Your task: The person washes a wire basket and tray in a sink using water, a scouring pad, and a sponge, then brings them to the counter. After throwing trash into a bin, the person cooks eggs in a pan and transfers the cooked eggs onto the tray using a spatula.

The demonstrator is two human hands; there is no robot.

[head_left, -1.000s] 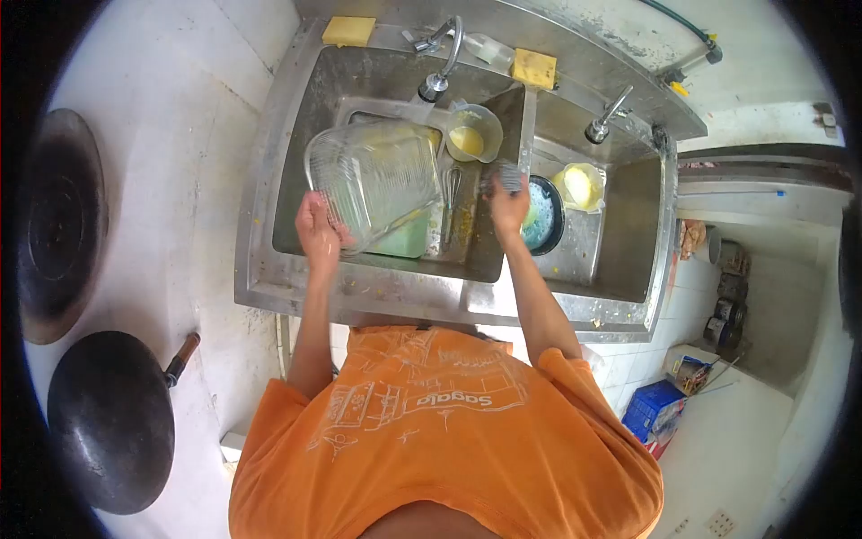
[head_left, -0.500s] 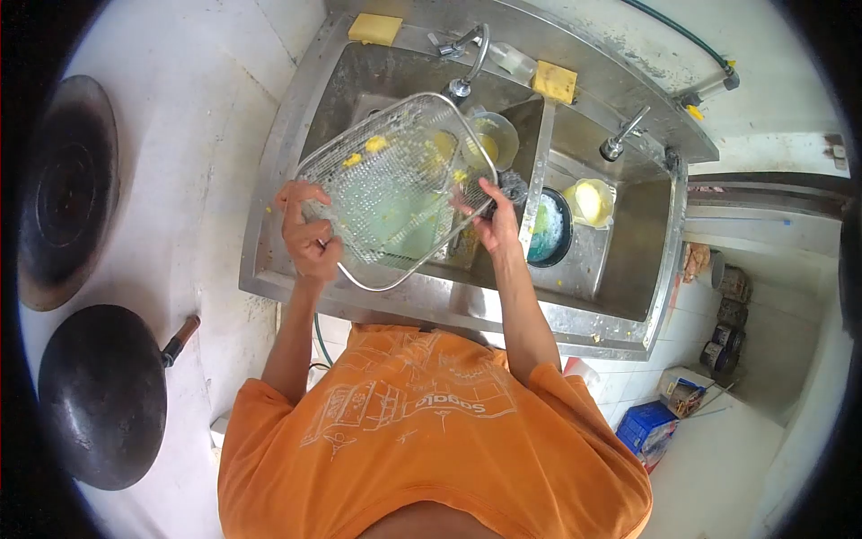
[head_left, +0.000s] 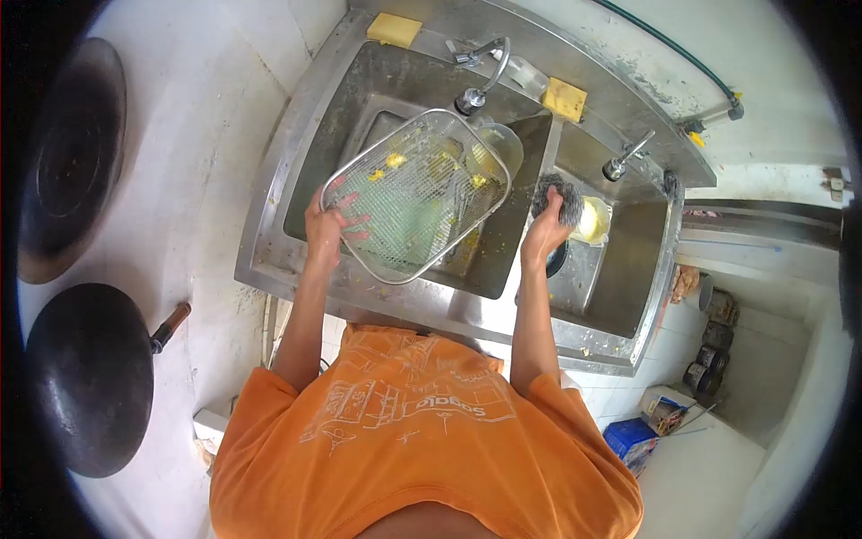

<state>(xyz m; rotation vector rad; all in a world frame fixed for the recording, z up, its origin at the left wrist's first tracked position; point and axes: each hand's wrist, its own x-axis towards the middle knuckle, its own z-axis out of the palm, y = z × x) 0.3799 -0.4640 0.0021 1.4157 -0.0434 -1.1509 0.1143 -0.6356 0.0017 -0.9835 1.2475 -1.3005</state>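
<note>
White walls (head_left: 193,135) frame a steel double sink (head_left: 449,305), where we stand in an orange shirt (head_left: 422,449); our left hand (head_left: 328,225) grasps the left side of a wire-mesh basket (head_left: 404,189), held over the left basin (head_left: 346,117) with yellow scraps (head_left: 395,160) showing in it; our right hand (head_left: 545,236) clasps a grey metal scourer (head_left: 571,207), apart from the basket and above the right basin (head_left: 628,260); below that hand sits a dark bowl (head_left: 558,260), partly hidden, with a yellowish bowl (head_left: 594,221) near it; a clear jug (head_left: 507,148) stands behind the basket; a yellow sponge (head_left: 393,30), a second sponge (head_left: 566,99) and a clear bottle (head_left: 528,78) rest along the back ledge; to our left, a black wok (head_left: 90,382) shows against the white.
</note>
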